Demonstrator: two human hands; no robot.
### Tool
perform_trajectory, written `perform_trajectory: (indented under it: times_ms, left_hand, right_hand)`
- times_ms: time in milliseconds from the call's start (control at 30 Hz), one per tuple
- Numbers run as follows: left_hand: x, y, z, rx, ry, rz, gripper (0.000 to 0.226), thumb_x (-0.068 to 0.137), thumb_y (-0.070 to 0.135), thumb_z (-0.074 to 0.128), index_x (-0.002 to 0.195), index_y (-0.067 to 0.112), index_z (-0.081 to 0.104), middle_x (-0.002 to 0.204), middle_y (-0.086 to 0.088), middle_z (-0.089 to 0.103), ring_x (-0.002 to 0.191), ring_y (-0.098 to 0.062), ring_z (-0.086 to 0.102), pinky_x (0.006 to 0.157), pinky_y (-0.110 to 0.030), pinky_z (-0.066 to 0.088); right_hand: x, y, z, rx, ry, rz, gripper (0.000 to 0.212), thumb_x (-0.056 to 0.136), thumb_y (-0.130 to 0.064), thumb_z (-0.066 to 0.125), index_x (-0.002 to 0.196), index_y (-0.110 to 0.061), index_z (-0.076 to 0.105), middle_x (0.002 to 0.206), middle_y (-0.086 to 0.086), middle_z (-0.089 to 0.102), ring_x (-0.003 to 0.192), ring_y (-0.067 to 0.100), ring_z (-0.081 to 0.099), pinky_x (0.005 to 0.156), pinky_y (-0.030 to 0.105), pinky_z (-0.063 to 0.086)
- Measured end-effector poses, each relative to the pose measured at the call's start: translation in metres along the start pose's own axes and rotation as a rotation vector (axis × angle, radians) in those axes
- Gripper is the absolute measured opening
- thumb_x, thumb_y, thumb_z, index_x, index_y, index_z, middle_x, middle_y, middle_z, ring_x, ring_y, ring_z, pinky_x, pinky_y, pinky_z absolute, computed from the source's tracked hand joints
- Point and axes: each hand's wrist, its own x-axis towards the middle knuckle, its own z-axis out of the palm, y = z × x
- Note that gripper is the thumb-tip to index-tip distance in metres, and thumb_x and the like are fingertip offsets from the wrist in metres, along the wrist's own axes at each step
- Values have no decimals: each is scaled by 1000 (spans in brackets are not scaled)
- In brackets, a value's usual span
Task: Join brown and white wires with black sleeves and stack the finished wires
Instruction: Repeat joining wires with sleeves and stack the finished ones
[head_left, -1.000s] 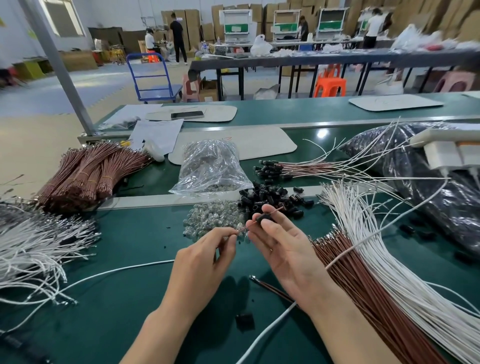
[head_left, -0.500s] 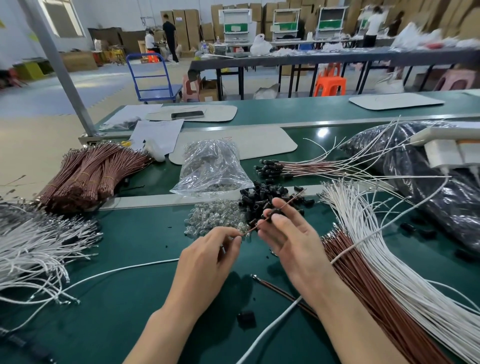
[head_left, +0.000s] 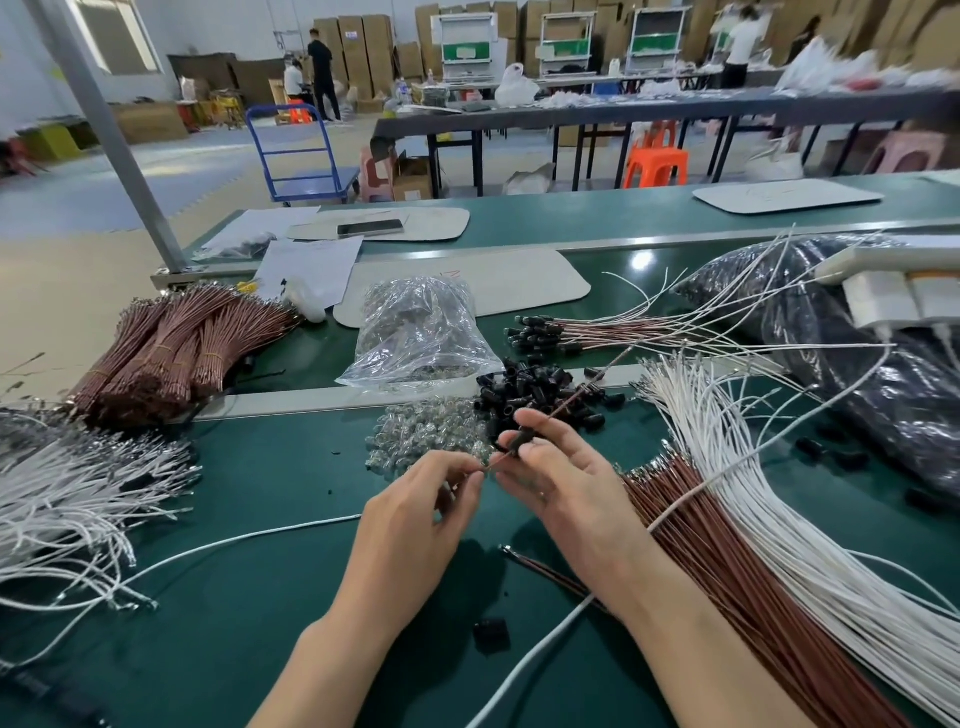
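Observation:
My right hand (head_left: 561, 480) pinches a black sleeve (head_left: 515, 443) threaded on a brown wire (head_left: 582, 388) that slants up to the right. My left hand (head_left: 423, 514) pinches the wire's lower end next to my right fingertips. Loose black sleeves (head_left: 535, 395) lie heaped just beyond my hands. Brown wires (head_left: 727, 561) and white wires (head_left: 769, 493) fan out on the right. Finished wires with black sleeves (head_left: 582, 330) lie stacked behind the heap. One white wire (head_left: 524, 665) runs under my right wrist.
A clear bag (head_left: 415, 332) and a pile of small clear parts (head_left: 426, 434) sit ahead. Bundled brown wires (head_left: 171, 348) and white wires (head_left: 67, 499) lie at left. A black bag (head_left: 883, 374) fills the right. One stray black sleeve (head_left: 491, 634) rests between my forearms.
The brown wire has slid further through the sleeve, its free end now reaching farther up and right. Both hands stayed close together and shifted slightly.

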Motion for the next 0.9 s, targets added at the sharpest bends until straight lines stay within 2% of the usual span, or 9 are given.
perform_trajectory:
  times_ms: [133, 300, 400, 467, 567, 667, 767, 833, 900]
  left_hand:
    - [0, 0, 1, -46, 12, 8, 16, 97, 48, 53, 102, 38, 63, 88, 25, 63, 74, -6, 62, 66, -17, 49]
    - [-3, -1, 4, -24, -32, -35, 23, 98, 61, 42, 111, 48, 55, 97, 24, 64, 85, -7, 63, 69, -11, 46]
    - [7, 10, 8, -117, -62, -85, 22, 97, 62, 41, 109, 51, 56, 89, 15, 67, 80, -13, 63, 62, -23, 50]
    - [25, 24, 19, -177, -132, -84, 21, 100, 59, 42, 106, 47, 59, 80, 8, 67, 65, -12, 60, 56, -33, 50]
    - [64, 52, 51, -161, -290, -76, 22, 104, 47, 46, 99, 35, 64, 69, 2, 65, 47, -6, 45, 47, -29, 39]
    - [102, 81, 91, -20, -458, -72, 32, 106, 35, 46, 92, 14, 67, 71, -2, 67, 52, -13, 50, 54, -37, 49]
    - [124, 98, 129, 79, -574, -131, 43, 105, 29, 45, 80, -1, 63, 69, -9, 63, 57, -25, 52, 59, -36, 52]
    - [132, 105, 148, 151, -614, -166, 45, 104, 30, 47, 68, 4, 54, 62, -6, 52, 54, -25, 46, 55, -30, 43]
    - [138, 110, 160, 163, -647, -229, 44, 103, 33, 51, 65, 11, 45, 60, -3, 44, 51, -22, 40, 51, -27, 35]
  right_hand:
    - [-1, 3, 4, 8, -31, -1, 24, 99, -3, 55, 115, -14, 69, 101, 11, 73, 95, 26, 73, 83, 34, 59]
    - [2, -30, -19, 243, 63, -119, 28, 100, -2, 49, 104, -16, 73, 90, 9, 70, 82, 25, 71, 76, 34, 59]
    - [2, -50, -38, 356, 136, -196, 28, 97, -3, 51, 106, -16, 74, 89, 7, 69, 77, 19, 67, 75, 30, 58]
    - [3, -61, -50, 431, 199, -253, 28, 96, -3, 52, 104, -16, 75, 89, 8, 69, 74, 17, 66, 72, 28, 58]
    - [2, -74, -67, 567, 270, -348, 26, 91, -1, 54, 102, -13, 74, 89, 10, 67, 72, 16, 64, 70, 26, 57]
    - [0, -82, -80, 674, 330, -417, 30, 82, -3, 59, 106, -16, 71, 91, 9, 66, 73, 15, 62, 72, 25, 55]
    - [0, -83, -88, 745, 388, -431, 26, 93, -6, 54, 105, -19, 73, 97, 8, 65, 75, 16, 61, 71, 26, 56]
    - [0, -83, -91, 739, 394, -428, 26, 96, -9, 52, 103, -22, 74, 98, 6, 65, 75, 15, 62, 70, 27, 56]
    - [1, -83, -92, 712, 382, -432, 27, 96, -10, 51, 101, -23, 74, 94, 4, 67, 73, 15, 62, 69, 29, 56]
